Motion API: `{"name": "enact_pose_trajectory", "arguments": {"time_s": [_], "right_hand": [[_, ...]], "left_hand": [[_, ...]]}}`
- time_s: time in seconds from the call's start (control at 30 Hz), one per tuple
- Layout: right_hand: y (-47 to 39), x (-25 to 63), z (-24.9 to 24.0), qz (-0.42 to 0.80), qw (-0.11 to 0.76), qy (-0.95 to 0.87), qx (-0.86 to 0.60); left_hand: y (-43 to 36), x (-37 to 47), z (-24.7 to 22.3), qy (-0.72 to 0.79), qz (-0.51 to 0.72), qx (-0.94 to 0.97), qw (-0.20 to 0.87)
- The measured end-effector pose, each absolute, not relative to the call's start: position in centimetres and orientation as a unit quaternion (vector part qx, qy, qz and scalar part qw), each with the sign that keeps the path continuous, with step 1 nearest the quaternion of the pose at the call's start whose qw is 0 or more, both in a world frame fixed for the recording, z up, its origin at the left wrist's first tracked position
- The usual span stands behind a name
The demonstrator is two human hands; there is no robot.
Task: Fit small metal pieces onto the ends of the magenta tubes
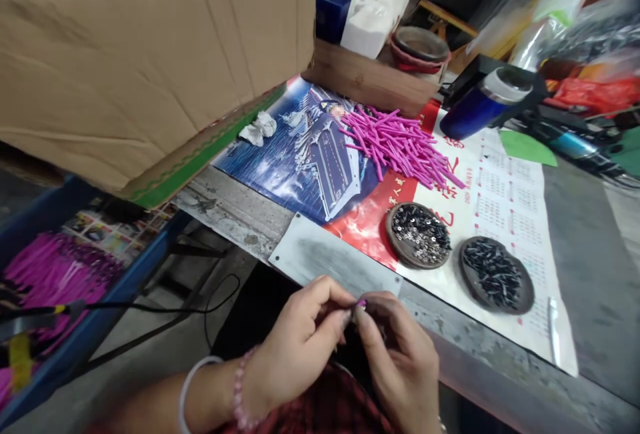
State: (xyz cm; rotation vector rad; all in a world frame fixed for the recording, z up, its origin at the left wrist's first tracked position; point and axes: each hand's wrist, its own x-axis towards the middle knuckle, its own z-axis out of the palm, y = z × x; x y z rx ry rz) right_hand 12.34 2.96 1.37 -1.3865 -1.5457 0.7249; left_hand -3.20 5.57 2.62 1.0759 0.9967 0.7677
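Handwork, apparently fitting: right hand [407, 351] clamped on pink piece [361, 303]; left hand [295, 341] with fingers [331, 329] together, contents hidden; pink rods [400, 146] at twelve o'clock; next, likely, steady alignment.

Held piece [361, 303] magenta, sticks [400, 144] magenta; black pieces [493, 274]; blue bottle [465, 114]; red-black plaid garment [333, 404]; brown box [165, 67], green strip [200, 159]

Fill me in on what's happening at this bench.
A person's left hand and right hand meet at the bench's near edge, fingertips closed around a small pink piece, mostly hidden. Beyond lie a heap of pink sticks, a dish of silvery and black bits, and another dish of black bits.
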Motion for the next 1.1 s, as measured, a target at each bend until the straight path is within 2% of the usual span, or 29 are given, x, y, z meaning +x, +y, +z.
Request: {"name": "enact_pose_trajectory", "arguments": {"time_s": [0.13,0.27,0.33,0.5,0.6,0.67,0.77,0.9,1.0,1.1], "right_hand": [[2.3,11.6,0.9,0.303,0.460,-0.613,-0.566],[1.8,11.2,0.3,0.158,0.454,-0.640,-0.599],[1.9,11.4,0.4,0.122,0.433,-0.654,-0.608],[2.0,12.3,1.0,0.219,0.425,-0.668,-0.570],[1.4,12.3,0.6,0.178,0.450,-0.656,-0.579],[1.2,12.3,0.4,0.148,0.434,-0.645,-0.611],[1.4,12.4,0.9,0.261,0.422,-0.618,-0.609],[1.8,13.2,1.8,0.457,0.492,-0.509,-0.538],[1.6,14.0,1.8,0.464,0.515,-0.456,-0.558],[1.3,14.3,1.7,0.421,0.463,-0.501,-0.598]], "left_hand": [[4.7,-3.1,2.7,0.416,0.345,0.485,0.687],[3.4,-2.5,2.5,0.422,0.383,0.581,0.581],[3.0,-2.3,2.5,0.423,0.397,0.606,0.545],[2.7,-2.4,2.5,0.433,0.405,0.633,0.498],[2.5,-2.4,2.4,0.439,0.407,0.635,0.488],[2.2,-2.4,2.4,0.443,0.404,0.637,0.484],[2.0,-2.4,2.5,0.448,0.392,0.654,0.468],[2.4,-2.8,2.8,0.436,0.390,0.698,0.412],[2.6,-3.0,2.8,0.443,0.386,0.721,0.368],[2.6,-3.2,2.5,0.446,0.369,0.733,0.356]]}}
